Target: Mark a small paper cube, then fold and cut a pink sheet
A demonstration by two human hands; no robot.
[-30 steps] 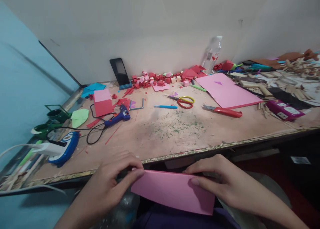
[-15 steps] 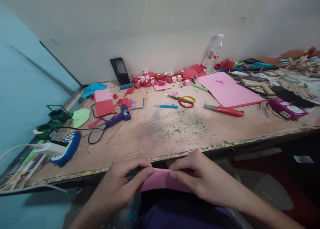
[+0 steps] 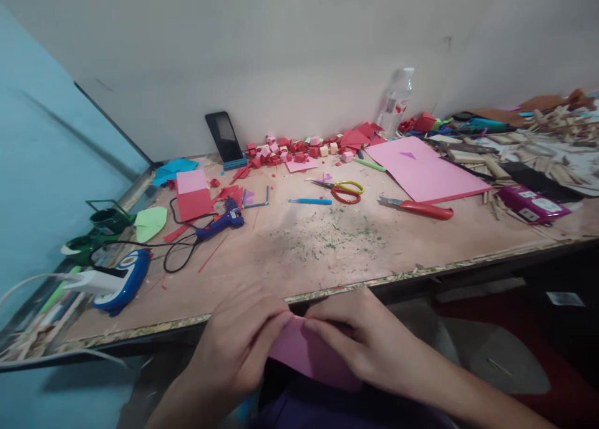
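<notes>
We see both hands below the near edge of the counter [image 3: 290, 260], working on a pink sheet [image 3: 304, 354]. The left hand [image 3: 238, 348] pinches the sheet's upper left part, thumb on top, and the right hand [image 3: 360, 341] pinches it just beside, so the two sets of fingertips almost touch at the sheet's top edge. The sheet hangs bent between them over a purple lap, clear of the counter.

On the counter, well apart from the hands, we see scissors [image 3: 346, 190] with yellow and red handles, a blue pen [image 3: 309, 201] just left of them, and a red-handled knife [image 3: 418, 208] to the right. A larger pink sheet [image 3: 425, 173] lies beyond the knife. A blue glue gun [image 3: 219, 220] sits to the left with its black cord looping toward a blue power strip [image 3: 124, 279]. A heap of red and pink cubes [image 3: 290, 148] lies along the wall, beside a phone [image 3: 224, 135] leaning upright and a clear bottle [image 3: 395, 101].
</notes>
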